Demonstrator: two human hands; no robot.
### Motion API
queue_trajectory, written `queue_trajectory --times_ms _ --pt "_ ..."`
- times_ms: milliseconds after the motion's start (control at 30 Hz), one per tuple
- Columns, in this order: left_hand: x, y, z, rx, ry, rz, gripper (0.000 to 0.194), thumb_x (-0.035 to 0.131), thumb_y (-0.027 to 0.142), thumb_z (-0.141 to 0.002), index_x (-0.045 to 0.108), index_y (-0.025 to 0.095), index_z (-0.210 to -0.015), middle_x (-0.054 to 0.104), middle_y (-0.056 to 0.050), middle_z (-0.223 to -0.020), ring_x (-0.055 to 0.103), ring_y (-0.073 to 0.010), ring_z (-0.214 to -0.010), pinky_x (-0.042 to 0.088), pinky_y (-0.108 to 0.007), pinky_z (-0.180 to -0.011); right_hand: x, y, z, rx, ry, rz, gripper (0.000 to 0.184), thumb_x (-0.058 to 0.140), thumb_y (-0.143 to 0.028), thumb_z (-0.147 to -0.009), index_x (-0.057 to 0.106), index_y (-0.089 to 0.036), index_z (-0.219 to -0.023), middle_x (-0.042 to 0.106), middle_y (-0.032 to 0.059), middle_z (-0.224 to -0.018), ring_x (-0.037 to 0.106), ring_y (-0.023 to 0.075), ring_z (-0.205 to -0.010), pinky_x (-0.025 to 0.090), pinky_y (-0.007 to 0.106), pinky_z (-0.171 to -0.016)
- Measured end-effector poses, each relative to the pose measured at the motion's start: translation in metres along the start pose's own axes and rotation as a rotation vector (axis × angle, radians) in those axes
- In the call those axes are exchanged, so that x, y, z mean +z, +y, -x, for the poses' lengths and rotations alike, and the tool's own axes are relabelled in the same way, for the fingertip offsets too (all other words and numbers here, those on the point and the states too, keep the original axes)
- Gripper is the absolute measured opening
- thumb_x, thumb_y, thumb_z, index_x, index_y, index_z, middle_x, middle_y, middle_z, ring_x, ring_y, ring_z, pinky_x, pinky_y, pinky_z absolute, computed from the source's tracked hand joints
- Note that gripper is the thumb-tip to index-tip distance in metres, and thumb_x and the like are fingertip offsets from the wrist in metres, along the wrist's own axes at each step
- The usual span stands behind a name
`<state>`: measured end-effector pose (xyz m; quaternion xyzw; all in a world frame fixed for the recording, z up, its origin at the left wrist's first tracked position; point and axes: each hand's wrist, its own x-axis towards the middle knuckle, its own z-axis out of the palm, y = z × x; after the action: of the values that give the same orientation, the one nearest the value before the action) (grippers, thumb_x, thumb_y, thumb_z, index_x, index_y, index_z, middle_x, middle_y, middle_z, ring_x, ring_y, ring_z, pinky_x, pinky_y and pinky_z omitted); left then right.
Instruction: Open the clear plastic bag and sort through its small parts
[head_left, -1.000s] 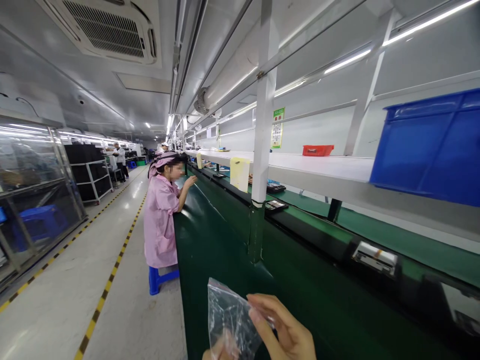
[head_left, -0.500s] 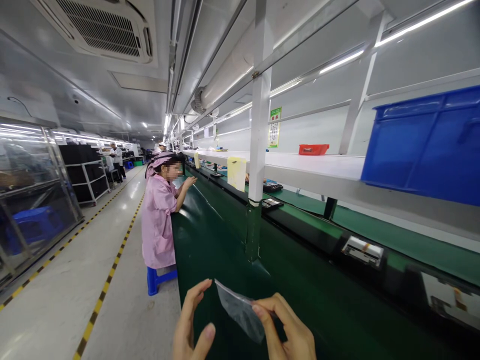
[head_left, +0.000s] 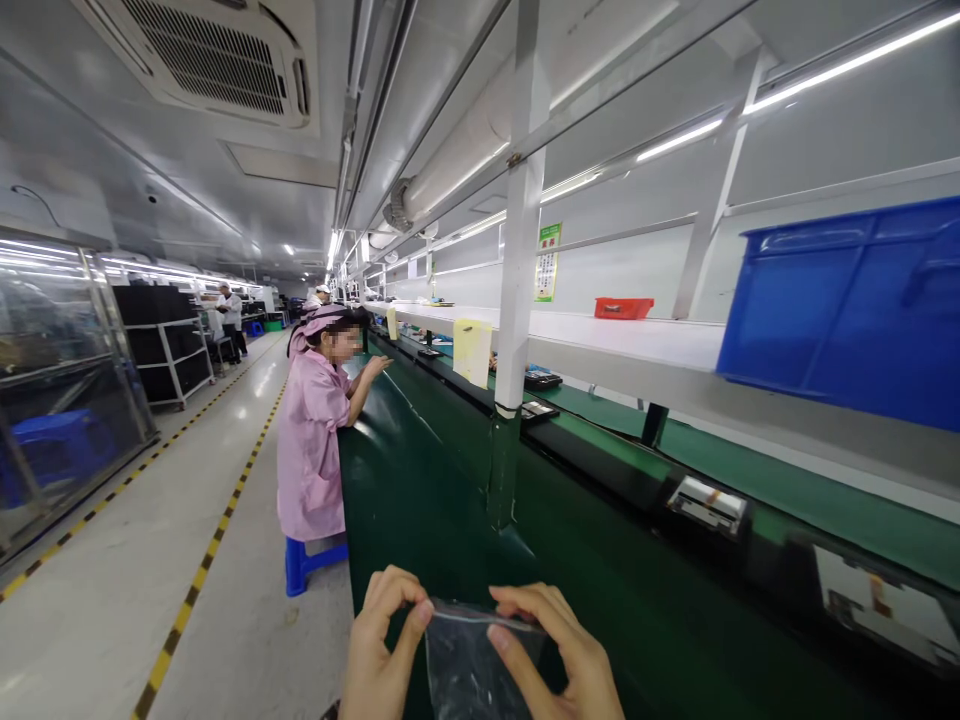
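At the bottom middle of the head view I hold a small clear plastic bag (head_left: 466, 665) upright over the dark green table (head_left: 420, 470). My left hand (head_left: 379, 650) pinches its top left corner between thumb and forefinger. My right hand (head_left: 559, 655) pinches the top right corner, fingers curled over the bag's upper edge. The bag's lower part runs out of the frame, and I cannot make out what is inside.
A person in a pink coat (head_left: 311, 440) sits on a blue stool (head_left: 311, 560) at the same table to my left. A white post (head_left: 510, 330) stands ahead. A conveyor belt (head_left: 757, 485) carries small devices (head_left: 706, 503). A blue bin (head_left: 855, 310) sits on the shelf at right.
My left hand has closed on the bag's top left corner. The bag has turned from a slant to a level top edge held by both hands, and sits lower in view.
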<state>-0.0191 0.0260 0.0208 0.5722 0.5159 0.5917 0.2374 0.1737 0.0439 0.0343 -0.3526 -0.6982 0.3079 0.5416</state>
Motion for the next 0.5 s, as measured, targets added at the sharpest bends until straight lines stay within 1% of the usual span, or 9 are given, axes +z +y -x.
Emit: queue_trajectory --times_ms 67,100,133,200,233,300,500 --pt "0.007 0.004 0.004 0.108 0.054 -0.069 0.029 0.054 0.042 -0.094 0.058 0.021 -0.076 0.052 -0.001 -0.085 0.047 -0.0178 -0.088 0.033 -0.028 -0.081 0.001 0.005 -0.001 -0.119 -0.063 0.121 0.044 0.065 -0.033 -0.091 0.052 -0.039 -0.133 0.058 -0.0033 -0.112 0.054 0.0159 -0.104 0.044 0.025 -0.088" --pt "0.010 0.006 0.006 0.166 0.057 -0.099 0.026 0.052 0.038 -0.096 0.058 0.021 -0.077 0.053 -0.001 -0.085 0.046 -0.0181 -0.089 0.033 -0.028 -0.082 0.002 0.008 -0.002 -0.174 -0.103 0.191 0.050 0.067 -0.030 -0.090 0.049 -0.040 -0.136 0.057 -0.0030 -0.115 0.054 0.0163 -0.105 0.045 0.026 -0.088" --pt "0.013 0.007 0.008 0.224 0.043 -0.125 0.024 0.051 0.034 -0.097 0.057 0.021 -0.077 0.053 -0.001 -0.085 0.045 -0.0184 -0.089 0.033 -0.028 -0.081 0.003 0.010 -0.003 -0.222 -0.140 0.255 0.047 0.067 -0.028 -0.089 0.052 -0.039 -0.132 0.058 -0.0029 -0.113 0.054 0.0166 -0.103 0.045 0.027 -0.085" --pt "0.016 0.009 0.011 0.311 0.019 -0.169 0.021 0.049 0.027 -0.097 0.055 0.021 -0.079 0.054 -0.001 -0.085 0.044 -0.0189 -0.089 0.032 -0.029 -0.081 0.006 0.013 -0.005 -0.293 -0.174 0.352 0.022 0.063 -0.025 -0.093 0.063 -0.034 -0.112 0.061 -0.0028 -0.100 0.055 0.0166 -0.094 0.044 0.030 -0.077" --pt "0.017 0.009 0.012 0.343 0.015 -0.188 0.019 0.049 0.024 -0.097 0.055 0.021 -0.079 0.054 -0.001 -0.084 0.043 -0.0191 -0.089 0.032 -0.029 -0.081 0.007 0.014 -0.006 -0.322 -0.175 0.380 0.012 0.060 -0.024 -0.094 0.065 -0.031 -0.102 0.061 -0.0028 -0.093 0.055 0.0167 -0.090 0.043 0.031 -0.074" --pt "0.017 0.010 0.012 0.382 0.016 -0.222 0.018 0.049 0.022 -0.097 0.054 0.020 -0.080 0.055 -0.001 -0.083 0.043 -0.0196 -0.089 0.031 -0.030 -0.081 0.009 0.012 -0.006 -0.370 -0.176 0.416 0.009 0.059 -0.022 -0.095 0.064 -0.027 -0.091 0.061 -0.0029 -0.086 0.054 0.0171 -0.086 0.039 0.032 -0.070" --pt "0.016 0.011 0.012 0.400 0.046 -0.264 0.020 0.050 0.025 -0.096 0.055 0.021 -0.077 0.057 -0.002 -0.082 0.044 -0.0214 -0.088 0.032 -0.031 -0.080 0.008 0.006 -0.006 -0.380 -0.193 0.454 0.008 0.056 -0.017 -0.094 0.059 -0.023 -0.089 0.061 -0.0026 -0.087 0.053 0.0183 -0.085 0.034 0.035 -0.073"
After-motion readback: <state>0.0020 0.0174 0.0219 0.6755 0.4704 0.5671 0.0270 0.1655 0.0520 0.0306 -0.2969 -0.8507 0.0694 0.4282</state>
